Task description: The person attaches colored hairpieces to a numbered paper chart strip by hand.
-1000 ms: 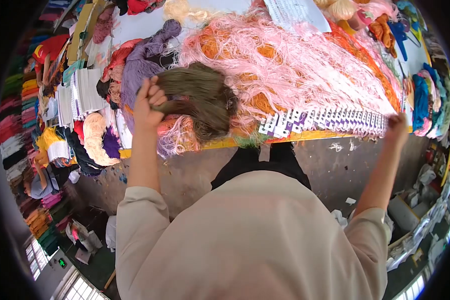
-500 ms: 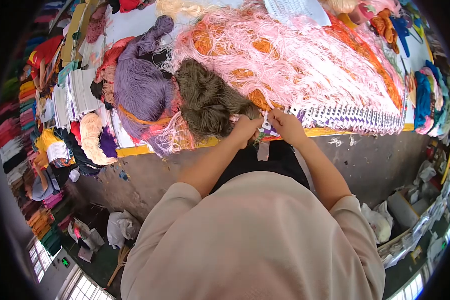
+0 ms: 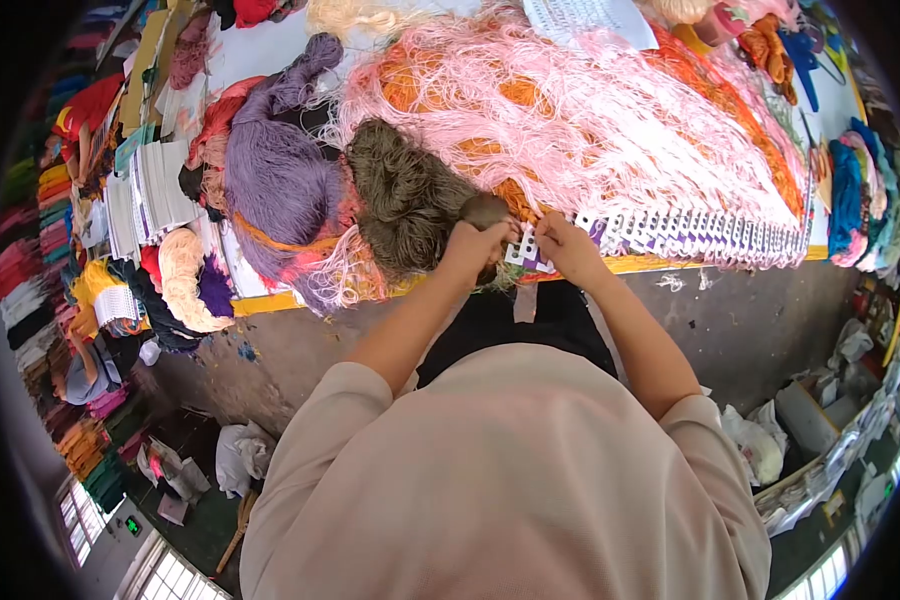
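Note:
At the front edge of the table, my left hand is closed on olive thread, beside the dark olive skein. A rounded bunch of the olive thread lies over its fingers. My right hand pinches at a small white-and-purple punched card just across from it; the fingertips partly hide the card. To the right runs a row of similar punched cards, overlapping along the edge. Pink thread spreads from them up the table, over orange thread.
On the left lie a purple skein, a cream skein and stacked white cards. A printed sheet rests at the back. Blue skeins hang at the right end. Another person in red is at far left.
My left hand has shifted slightly left and up, and the olive thread now bunches in a rounded loop above its fingers. My right hand stays almost in place by the card.

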Available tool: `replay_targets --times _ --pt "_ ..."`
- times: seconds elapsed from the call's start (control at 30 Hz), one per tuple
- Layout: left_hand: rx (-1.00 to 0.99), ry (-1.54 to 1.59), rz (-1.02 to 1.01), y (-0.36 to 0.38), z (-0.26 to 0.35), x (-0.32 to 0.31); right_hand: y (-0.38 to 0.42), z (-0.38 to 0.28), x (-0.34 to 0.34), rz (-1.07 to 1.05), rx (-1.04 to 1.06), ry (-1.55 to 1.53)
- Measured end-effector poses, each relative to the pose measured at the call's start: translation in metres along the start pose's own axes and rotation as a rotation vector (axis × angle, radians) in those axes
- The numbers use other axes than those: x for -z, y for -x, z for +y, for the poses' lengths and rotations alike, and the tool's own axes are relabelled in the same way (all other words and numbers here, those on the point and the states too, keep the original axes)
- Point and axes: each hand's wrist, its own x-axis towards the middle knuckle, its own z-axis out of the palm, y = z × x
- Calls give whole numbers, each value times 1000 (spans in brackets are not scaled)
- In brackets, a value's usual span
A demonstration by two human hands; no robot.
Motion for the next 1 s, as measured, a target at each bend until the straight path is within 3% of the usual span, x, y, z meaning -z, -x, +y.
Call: replay_targets --times 0.03,0.07,0.13,0.17,0.27,0.33,0.4,0.47,0.5,0.53,0.57,0.63,0.7,0.77,0.8,0.87,0.9,1.0 --pt "69 194 -54 2 2 4 -1 5 -1 2 1 -4" --pt "69 191 -53 4 2 5 -2 10 -3 -8 18 -2" --pt "276 533 -459 4 4 8 0 1 -3 -15 39 -1" --pt "275 531 -460 3 6 7 3 -3 -3 -11 -4 -78" --pt "236 -206 -375 4 17 -11 6 -26 3 -36 -113 -309" --pt "128 -262 -317 5 22 -22 3 -19 4 -92 -137 -491" --pt "-172 -809 -124 8 28 -20 -4 -7 -4 -64 -120 -459" --pt "-455 -853 -25 -11 10 13 -8 8 -13 -34 -105 -435" --pt "-79 -809 -75 0 46 27 -9 18 -16 -20 -84 -280" --pt "163 -548 -66 12 73 45 -10 25 -19 -6 -63 -126" --pt "144 -126 -120 18 81 69 -11 30 -22 21 -47 -86" --pt "-30 62 -12 38 125 111 -9 25 -22 47 -22 -66" --pt "-251 414 -61 41 147 162 -9 27 -23 74 -6 -27" --pt "-355 713 149 41 161 188 -8 27 -22 63 -2 -33" --pt "-353 724 211 37 153 197 -6 25 -23 50 -4 -38" --pt "-199 771 55 45 149 172 0 9 -22 31 -91 -187" --pt "-135 778 -262 42 135 167 2 3 -25 56 -94 -280" --pt "-201 588 -196 68 137 76 21 -65 -16 76 50 -524"
